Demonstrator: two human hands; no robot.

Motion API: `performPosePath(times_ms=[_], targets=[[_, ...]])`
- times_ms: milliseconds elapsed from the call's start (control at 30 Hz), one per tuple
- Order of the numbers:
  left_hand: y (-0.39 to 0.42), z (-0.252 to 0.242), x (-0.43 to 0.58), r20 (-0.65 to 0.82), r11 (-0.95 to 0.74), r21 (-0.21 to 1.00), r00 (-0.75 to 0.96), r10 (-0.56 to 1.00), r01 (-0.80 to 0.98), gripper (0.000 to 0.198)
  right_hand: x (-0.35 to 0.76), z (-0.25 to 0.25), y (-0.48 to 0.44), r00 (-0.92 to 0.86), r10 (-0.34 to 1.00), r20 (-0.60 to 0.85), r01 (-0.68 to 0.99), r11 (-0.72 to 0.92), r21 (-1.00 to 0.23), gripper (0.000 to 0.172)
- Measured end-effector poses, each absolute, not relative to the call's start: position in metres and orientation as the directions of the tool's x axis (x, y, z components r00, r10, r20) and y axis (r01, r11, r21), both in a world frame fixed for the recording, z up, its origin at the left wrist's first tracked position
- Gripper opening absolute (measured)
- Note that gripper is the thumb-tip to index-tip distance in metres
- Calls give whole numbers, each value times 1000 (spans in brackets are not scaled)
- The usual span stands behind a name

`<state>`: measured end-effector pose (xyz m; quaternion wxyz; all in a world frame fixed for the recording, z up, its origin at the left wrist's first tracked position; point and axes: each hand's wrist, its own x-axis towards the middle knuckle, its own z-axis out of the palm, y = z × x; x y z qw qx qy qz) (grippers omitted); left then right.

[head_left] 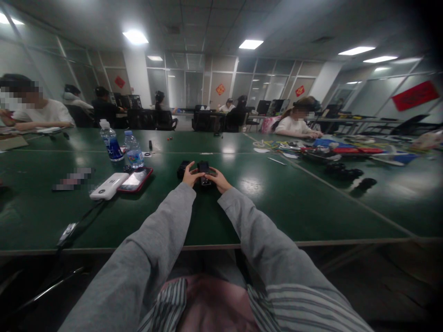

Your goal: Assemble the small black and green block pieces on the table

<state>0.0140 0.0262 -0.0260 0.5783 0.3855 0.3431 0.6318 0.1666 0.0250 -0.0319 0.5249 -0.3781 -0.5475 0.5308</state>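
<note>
- Green bench (263, 216) stretches from the wearer's sleeves toward the far side of the room, its near edge just below the forearms.
- Cable (90, 212) runs from the near left edge to the power bank (110, 186), probably laid off to the left to keep it out from under the arms.
- Phone (135, 180) lies flat beside the power bank, screen up.
- Left hand (189, 177) curls around the left side of a black device (203, 166), thumb across its front.
- Right hand (218, 179) closes on the other side; the thumbs nearly meet, likely so that so small a thing stays steady and level. The device is at the middle of the bench, between both hands.
- Black block (182, 169) sits just left of the left hand, within easy reach; what it is, I cannot tell.
- Two bottles (134, 152) stand upright beyond the phone, apart from the hands, perhaps against knocks.
- Far right, a co-worker (294, 125) sits behind tangled wires (277, 145).
- Red decorations (220, 89) hang along the far wall.
</note>
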Motion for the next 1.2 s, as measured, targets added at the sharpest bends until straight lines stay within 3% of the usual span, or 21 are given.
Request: performPosePath(times_ms=[267,400,600,833,1067,1200], targets=[[29,-29,14,86,-64,888,27,996,-455,84,171,-26,19,-151,980,126,-302,76,-950,67],[35,-37,12,88,-66,931,45,995,-359,79,172,-26,21,-169,979,112,-318,54,-947,66],[42,-41,7,104,-81,927,43,994,-367,71,172,-26,20,-203,972,117,-289,55,-956,64],[38,-38,8,35,-40,937,-21,999,-348,72,168,-30,24,-171,973,154,-200,119,-973,66],[48,-45,6,-19,-4,977,-105,994,-215,74,159,-40,24,-136,953,272,93,286,-954,87],[50,-48,6,-17,2,989,-102,995,-149,76,156,-43,23,-139,933,333,184,355,-917,90]])
